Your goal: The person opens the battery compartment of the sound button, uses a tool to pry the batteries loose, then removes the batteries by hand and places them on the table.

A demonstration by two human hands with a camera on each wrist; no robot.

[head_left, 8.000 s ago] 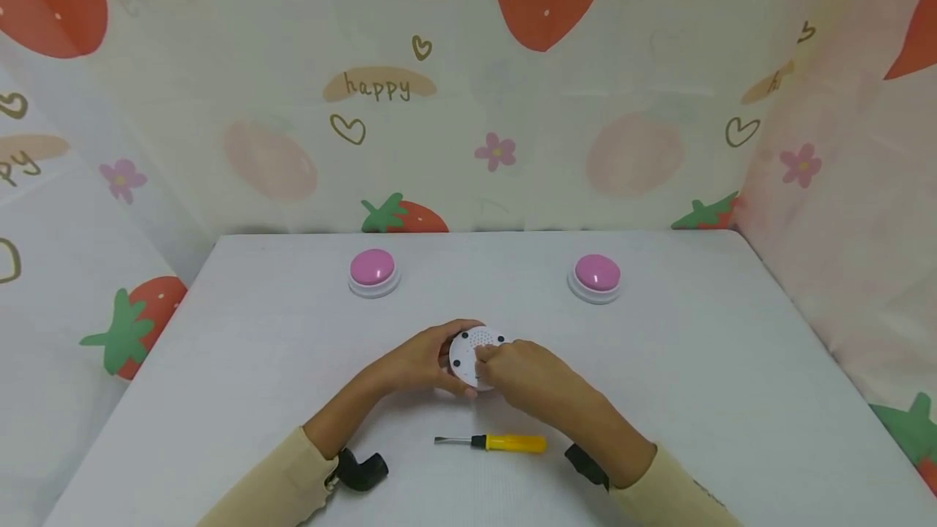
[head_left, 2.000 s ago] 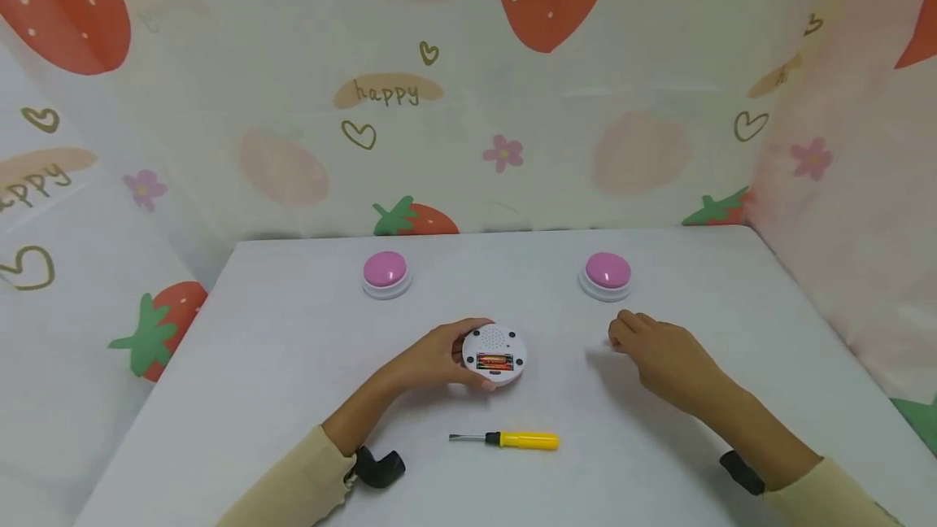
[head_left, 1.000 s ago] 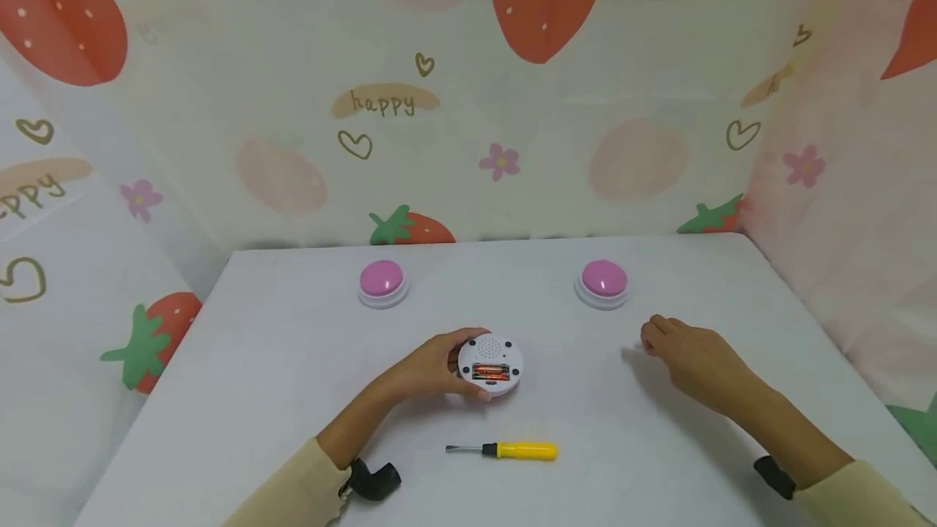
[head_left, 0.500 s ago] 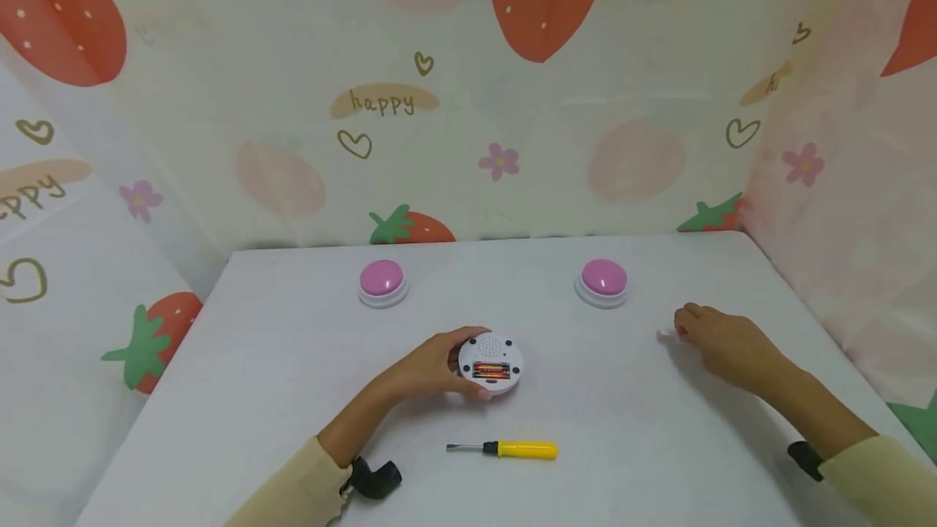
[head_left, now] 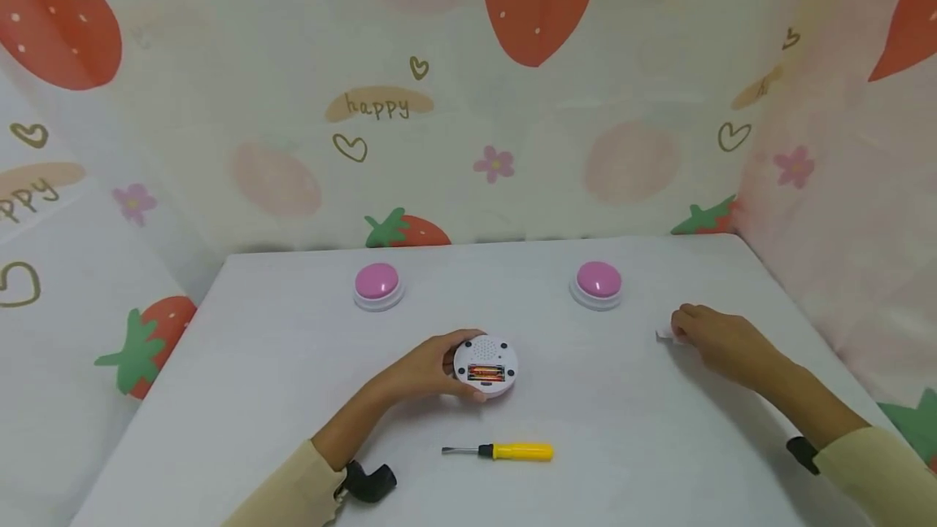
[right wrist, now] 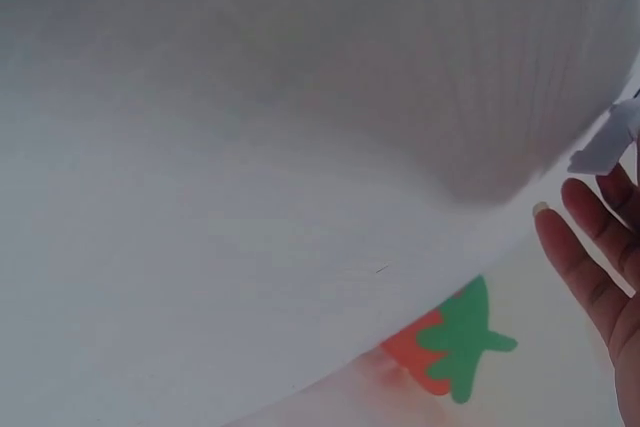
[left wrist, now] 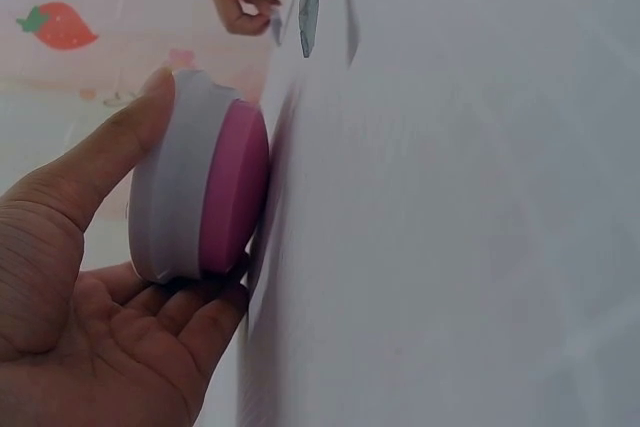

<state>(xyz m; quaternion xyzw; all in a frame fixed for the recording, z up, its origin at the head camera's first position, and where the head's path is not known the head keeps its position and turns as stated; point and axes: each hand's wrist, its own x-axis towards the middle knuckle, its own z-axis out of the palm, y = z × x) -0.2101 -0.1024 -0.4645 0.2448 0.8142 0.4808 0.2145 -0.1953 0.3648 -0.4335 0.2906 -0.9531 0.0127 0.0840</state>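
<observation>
In the head view my left hand [head_left: 432, 364] grips the rim of a white round push button [head_left: 481, 350], turned underside up. Its battery compartment is uncovered and two red-and-dark batteries [head_left: 486, 373] lie side by side in it. From the left wrist view, the pink dome [left wrist: 238, 187] faces the tabletop, and thumb and fingers hold the white base from either side. My right hand [head_left: 721, 344] is low over the right part of the table, pinching a small white battery cover [head_left: 664, 337]. The right wrist view shows this cover [right wrist: 605, 142] at the fingertips, partly cut off by the frame edge.
A flathead screwdriver [head_left: 520, 451] with a yellow handle lies in front of the push button. Two more pink push buttons stand dome up at the back, one left [head_left: 377, 283] and one right [head_left: 597, 283]. Patterned cloth walls border the white table [head_left: 293, 332].
Eight seconds ago my right hand was at the button's underside. It has since moved right with the battery cover, exposing the batteries. My left hand keeps its grip; the screwdriver stays put.
</observation>
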